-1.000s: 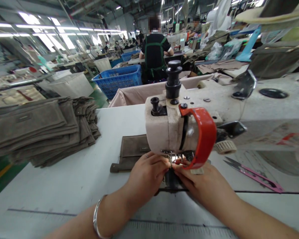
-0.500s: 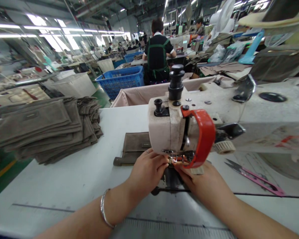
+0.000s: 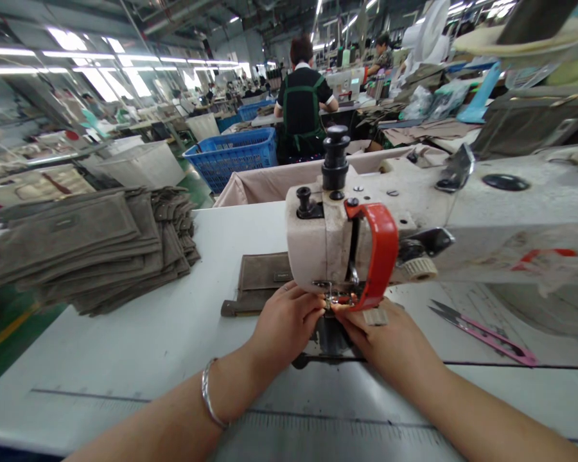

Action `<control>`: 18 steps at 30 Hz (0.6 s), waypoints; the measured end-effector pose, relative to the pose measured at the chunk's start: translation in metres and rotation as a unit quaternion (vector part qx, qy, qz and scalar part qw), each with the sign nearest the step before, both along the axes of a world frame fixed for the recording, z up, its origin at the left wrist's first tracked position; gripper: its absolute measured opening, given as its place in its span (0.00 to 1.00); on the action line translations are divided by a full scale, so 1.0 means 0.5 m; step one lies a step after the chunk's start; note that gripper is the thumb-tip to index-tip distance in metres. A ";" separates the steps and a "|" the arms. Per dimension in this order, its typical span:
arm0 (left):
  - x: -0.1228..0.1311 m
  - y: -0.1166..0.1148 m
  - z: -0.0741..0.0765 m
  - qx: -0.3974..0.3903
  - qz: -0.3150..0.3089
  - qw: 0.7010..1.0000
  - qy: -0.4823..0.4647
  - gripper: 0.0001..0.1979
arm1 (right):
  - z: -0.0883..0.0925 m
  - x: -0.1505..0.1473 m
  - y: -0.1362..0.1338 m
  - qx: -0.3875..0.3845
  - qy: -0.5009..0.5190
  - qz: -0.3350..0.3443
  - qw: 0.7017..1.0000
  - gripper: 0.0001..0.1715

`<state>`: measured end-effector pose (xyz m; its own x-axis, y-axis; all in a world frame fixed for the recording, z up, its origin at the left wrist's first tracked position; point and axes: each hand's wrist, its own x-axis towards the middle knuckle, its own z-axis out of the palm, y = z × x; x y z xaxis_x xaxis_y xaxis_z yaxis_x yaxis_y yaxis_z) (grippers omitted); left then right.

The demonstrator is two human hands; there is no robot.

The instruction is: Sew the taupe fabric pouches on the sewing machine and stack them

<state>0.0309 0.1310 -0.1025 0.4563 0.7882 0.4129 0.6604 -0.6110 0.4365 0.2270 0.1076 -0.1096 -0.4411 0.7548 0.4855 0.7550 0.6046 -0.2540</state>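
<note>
A cream sewing machine [image 3: 414,224] with a red guard [image 3: 378,253] stands on the white table [image 3: 139,346]. My left hand [image 3: 286,324] and my right hand [image 3: 390,343] meet under the machine head at the needle, fingertips pinched together. What they pinch is too small to make out. A taupe fabric piece [image 3: 260,279] lies flat just behind my left hand, partly under the machine head. A silver bracelet [image 3: 209,401] sits on my left wrist.
A stack of taupe fabric pieces [image 3: 87,247] lies at the table's left. Pink thread snips [image 3: 481,333] rest at the right of the machine. Behind the table are a fabric-lined bin [image 3: 274,179], blue baskets [image 3: 234,154] and a person in black [image 3: 303,106] seated with their back to me.
The view has shifted slightly; my hands stay pinched at the needle, with hardly any movement. The fabric piece has not moved.
</note>
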 end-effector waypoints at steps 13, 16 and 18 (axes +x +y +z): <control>-0.003 -0.015 0.004 -0.013 -0.011 1.000 0.009 0.06 | -0.005 -0.003 -0.008 -0.005 0.020 0.002 1.000 0.10; -0.003 -0.008 0.007 -0.023 -0.004 0.999 0.024 0.05 | -0.005 0.001 -0.006 -0.014 0.024 -0.002 1.000 0.11; -0.005 -0.003 0.014 -0.025 0.000 0.999 0.032 0.05 | -0.003 0.004 -0.006 -0.019 0.026 0.000 0.999 0.13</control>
